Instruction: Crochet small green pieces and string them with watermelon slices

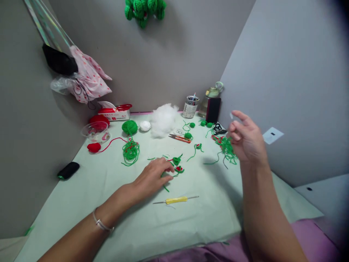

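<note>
Clock directions run from the small green-and-red crocheted piece on the pale green bench, twelve being the far edge. Past twelve, a cylindrical tin wears a pale label with dark lettering, too blurred to read. Between ten and eleven, a red-and-white tissue box carries print too small to make out. At one, a dark, flat rectangular slab partly covers a clear bottle. At twelve lie orange-handled metal snips; at six, a yellow-handled double-ended metal hook.

The left hand is at nine, just beside the piece, half open with fingers bent; whether it has hold of any yarn, I cannot tell. At two, the right hand is raised, fingers curled, forefinger extended near a tiny whitish speck; its grip is unclear. It partly blocks a tangled green yarn heap.
</note>
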`<state>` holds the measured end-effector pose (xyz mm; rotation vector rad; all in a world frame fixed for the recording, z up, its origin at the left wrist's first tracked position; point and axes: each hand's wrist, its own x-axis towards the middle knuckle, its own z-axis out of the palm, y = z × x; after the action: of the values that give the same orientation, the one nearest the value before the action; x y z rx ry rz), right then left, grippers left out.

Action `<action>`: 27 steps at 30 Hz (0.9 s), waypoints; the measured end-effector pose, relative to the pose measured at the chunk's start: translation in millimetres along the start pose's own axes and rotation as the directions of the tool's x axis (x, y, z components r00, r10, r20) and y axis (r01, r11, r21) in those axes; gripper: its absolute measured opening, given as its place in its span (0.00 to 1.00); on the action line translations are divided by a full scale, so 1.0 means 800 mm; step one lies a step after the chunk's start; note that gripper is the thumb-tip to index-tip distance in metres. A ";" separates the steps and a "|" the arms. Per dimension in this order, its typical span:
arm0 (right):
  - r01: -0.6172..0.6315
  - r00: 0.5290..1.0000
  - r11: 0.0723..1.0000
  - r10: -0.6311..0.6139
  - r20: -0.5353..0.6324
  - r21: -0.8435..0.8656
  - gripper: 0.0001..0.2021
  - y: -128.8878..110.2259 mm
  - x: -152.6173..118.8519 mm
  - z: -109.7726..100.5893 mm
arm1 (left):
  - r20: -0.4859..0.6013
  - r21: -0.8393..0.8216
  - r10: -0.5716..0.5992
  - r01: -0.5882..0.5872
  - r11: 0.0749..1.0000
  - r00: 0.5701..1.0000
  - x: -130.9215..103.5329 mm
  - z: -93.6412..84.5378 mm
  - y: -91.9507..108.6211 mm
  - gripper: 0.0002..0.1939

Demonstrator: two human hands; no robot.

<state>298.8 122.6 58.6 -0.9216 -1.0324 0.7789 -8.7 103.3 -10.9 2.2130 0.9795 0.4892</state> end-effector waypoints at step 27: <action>-0.074 0.678 0.832 0.446 0.584 -0.550 0.09 0.044 -0.065 0.085 | -0.458 -0.167 -0.113 0.040 0.985 0.882 0.012 -0.008 -0.019 0.02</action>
<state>214.3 108.9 23.6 -1.2742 -1.8584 1.2018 -13.5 120.7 -16.2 1.9447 1.2210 1.0597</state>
